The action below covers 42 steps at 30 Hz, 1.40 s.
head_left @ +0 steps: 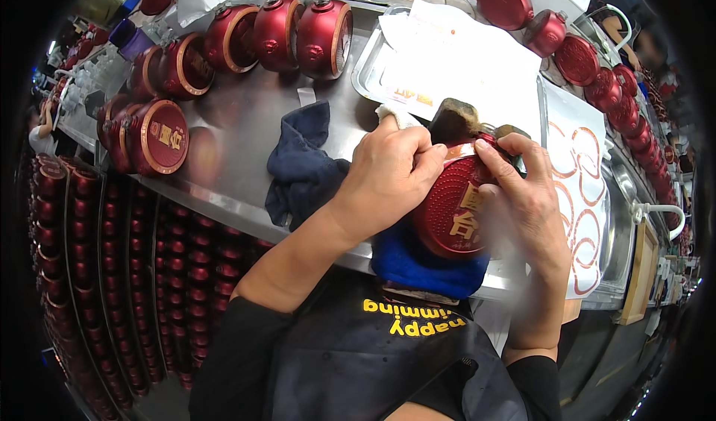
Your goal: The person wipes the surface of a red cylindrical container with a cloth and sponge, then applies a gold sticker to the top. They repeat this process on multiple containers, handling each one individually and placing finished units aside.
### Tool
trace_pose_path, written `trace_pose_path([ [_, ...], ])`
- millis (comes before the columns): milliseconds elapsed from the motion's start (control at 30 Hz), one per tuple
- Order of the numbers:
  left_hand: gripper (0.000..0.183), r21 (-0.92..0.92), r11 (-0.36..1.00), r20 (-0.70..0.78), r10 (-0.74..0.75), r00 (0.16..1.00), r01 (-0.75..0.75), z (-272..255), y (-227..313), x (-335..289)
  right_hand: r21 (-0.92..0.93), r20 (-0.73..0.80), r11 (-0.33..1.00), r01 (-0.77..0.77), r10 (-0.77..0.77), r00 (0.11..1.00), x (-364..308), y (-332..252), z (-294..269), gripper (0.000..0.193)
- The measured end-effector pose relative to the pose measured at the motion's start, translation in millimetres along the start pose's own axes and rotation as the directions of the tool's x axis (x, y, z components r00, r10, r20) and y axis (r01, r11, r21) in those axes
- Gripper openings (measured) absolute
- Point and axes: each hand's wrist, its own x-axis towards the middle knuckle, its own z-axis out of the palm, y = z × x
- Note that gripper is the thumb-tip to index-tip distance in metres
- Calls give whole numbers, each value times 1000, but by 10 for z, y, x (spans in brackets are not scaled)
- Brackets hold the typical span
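Observation:
A round red bottle point(447, 212) with a studded face and raised gold characters rests tilted on a folded blue cloth point(429, 266) in front of me. A copper-coloured strip point(460, 152) lies along its upper rim. My left hand point(391, 171) is closed, its thumb at the strip's left end; a bunched white cloth point(399, 116) shows at its curled fingers. My right hand point(528, 190) grips the bottle's right side, a fingertip pressing the strip's other end. Part of this hand is blurred, and some fingertips are hidden behind the bottle.
A navy cloth point(302, 160) lies left of my hands. Beyond the bottle are a dark block with a tan top point(453, 119) and a paper-covered tray point(362, 74). White backing paper point(584, 281) with curved copper strips lies right. Red bottles point(322, 41) line the left and far right.

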Motion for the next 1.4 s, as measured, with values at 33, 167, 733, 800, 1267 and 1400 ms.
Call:
trace_pose_path([
  [33, 24, 7, 1000, -7, 4, 1000, -3, 5, -2, 2, 0, 2, 1000, -3, 3, 1000, 4, -5, 1, 47],
  [167, 24, 18, 1000, -15, 2, 1000, -1, 5, 14, 6, -9, 3, 1000, 0, 0, 1000, 24, -57, -33, 47],
  [733, 26, -258, 966, 118, 10, 993, 21, -176, -17, -363, -27, 26, 999, 21, -20, 999, 49, -85, 9, 55],
  [800, 25, -271, 963, 90, 38, 995, -12, -146, -40, -374, -32, 31, 999, 13, -12, 999, 60, -108, -4, 55],
  [1267, 25, -95, 995, -54, 25, 998, -30, 12, -91, -578, -23, -6, 998, 63, -63, 998, 85, -150, 53, 52],
  [1400, 27, -129, 992, -24, -8, 1000, 5, 59, -145, -643, -10, -8, 999, 52, -52, 999, 80, -148, 70, 51],
])
